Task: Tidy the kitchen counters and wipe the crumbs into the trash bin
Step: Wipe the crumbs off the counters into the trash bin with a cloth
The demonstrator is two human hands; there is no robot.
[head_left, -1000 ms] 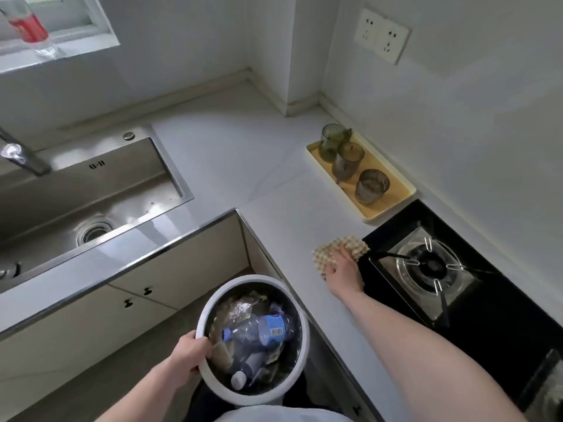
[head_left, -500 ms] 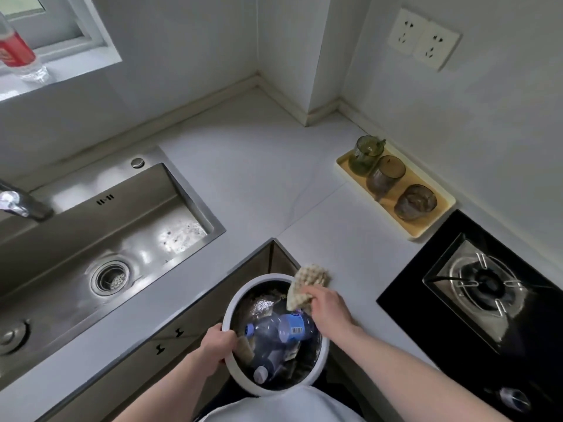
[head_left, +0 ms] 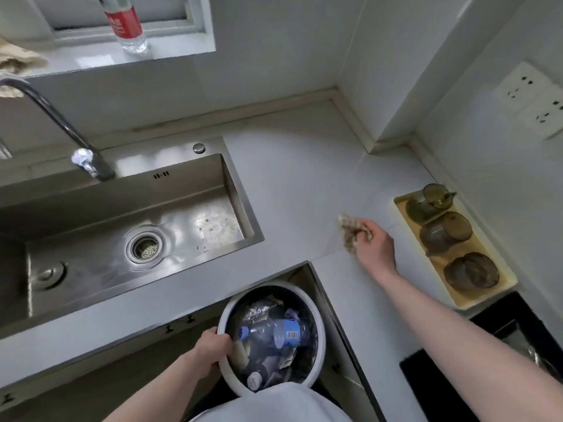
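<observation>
My right hand [head_left: 373,246] grips a bunched checked cloth [head_left: 348,231] and holds it down on the white counter [head_left: 304,190], just left of the yellow tray. My left hand [head_left: 213,347] grips the left rim of the round white trash bin [head_left: 320,324], which sits below the counter's inner corner. The bin holds a blue-labelled plastic bottle [head_left: 274,332], foil and other rubbish. No crumbs are visible on the counter.
A yellow tray [head_left: 463,303] with three dark glass cups lies along the right wall. The steel sink [head_left: 91,263] and its tap [head_left: 82,159] are at the left. A black hob [head_left: 475,370] is at the lower right. A red-labelled bottle [head_left: 125,22] stands on the windowsill.
My right hand has carried the cloth from over the bin's rim back out onto the counter near the tray. My left hand has kept its grip on the bin's rim.
</observation>
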